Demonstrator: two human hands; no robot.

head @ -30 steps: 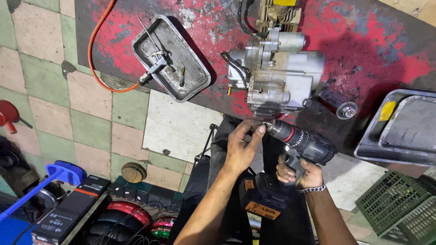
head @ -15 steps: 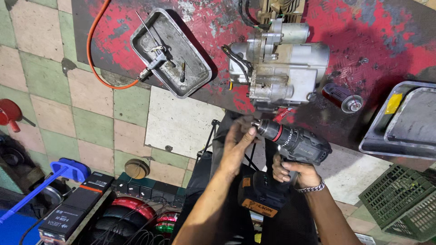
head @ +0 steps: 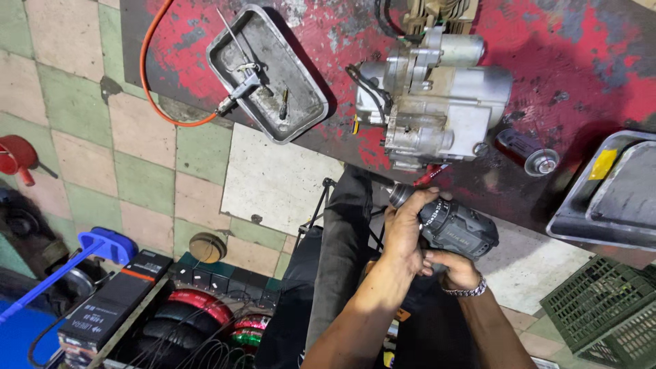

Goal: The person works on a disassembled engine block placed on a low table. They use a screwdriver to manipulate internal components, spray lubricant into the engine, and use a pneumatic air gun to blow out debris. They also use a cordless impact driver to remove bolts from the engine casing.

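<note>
Drill (head: 456, 227) pulled back from engine (head: 437, 102), left hand (head: 404, 231) wrapped over its front, right hand (head: 451, 268) closed on grip

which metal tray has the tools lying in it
The small grey tray at the bench's left end; it holds a bit and a fitting. The larger tray at the right holds no tools.

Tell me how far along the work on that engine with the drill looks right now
Done: little shows as finished; a metal tray on the bench holds a small tool and a loose part. In hand: the right hand grips the cordless drill, and the left hand wraps its chuck end, clear of the engine. Left: the drill's tip is not on the engine, so any driving there is not yet under way.
</note>
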